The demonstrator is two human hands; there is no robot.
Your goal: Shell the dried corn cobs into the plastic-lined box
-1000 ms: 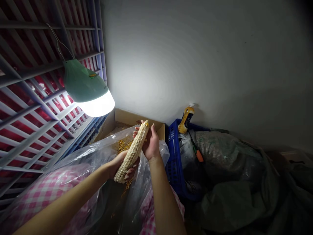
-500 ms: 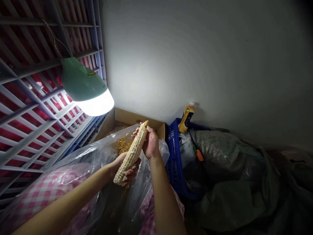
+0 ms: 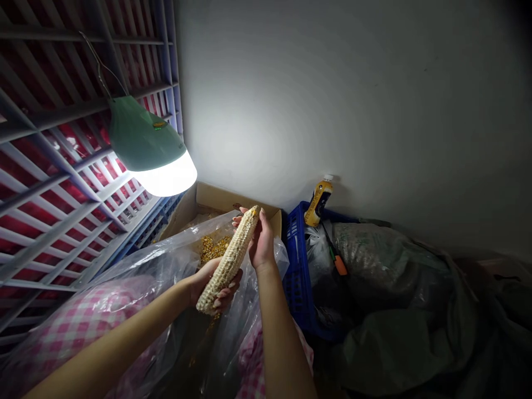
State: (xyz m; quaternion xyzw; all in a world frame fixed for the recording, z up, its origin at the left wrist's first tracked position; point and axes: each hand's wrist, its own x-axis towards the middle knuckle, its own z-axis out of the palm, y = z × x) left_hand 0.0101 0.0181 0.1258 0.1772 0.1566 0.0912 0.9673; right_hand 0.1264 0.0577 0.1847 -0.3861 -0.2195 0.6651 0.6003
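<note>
A pale corn cob (image 3: 228, 260), nearly bare, slants up and away between my hands, with a few yellow kernels left at its far tip. My left hand (image 3: 214, 282) is wrapped round its lower half from beneath, fingertips showing on the right side. At the upper end my right hand (image 3: 261, 238) grips the cob near the tip, thumb by the yellow kernels. Below and behind the cob, loose corn kernels (image 3: 211, 249) lie in a clear plastic sheet (image 3: 166, 263) spread over my lap and into a cardboard box (image 3: 222, 197).
On the left, a lit green lamp (image 3: 145, 136) hangs by its wire from a plastic lattice (image 3: 75, 177). To the right stands a blue basket (image 3: 296, 266) holding bags, a yellow bottle (image 3: 318, 202) and an orange-ended tool (image 3: 339, 265). A pale wall (image 3: 332, 100) rises behind.
The upper end of the cob has shifted slightly right, and my right thumb has moved up beside the tip. Both hands keep their hold. The whole view has drifted a little.
</note>
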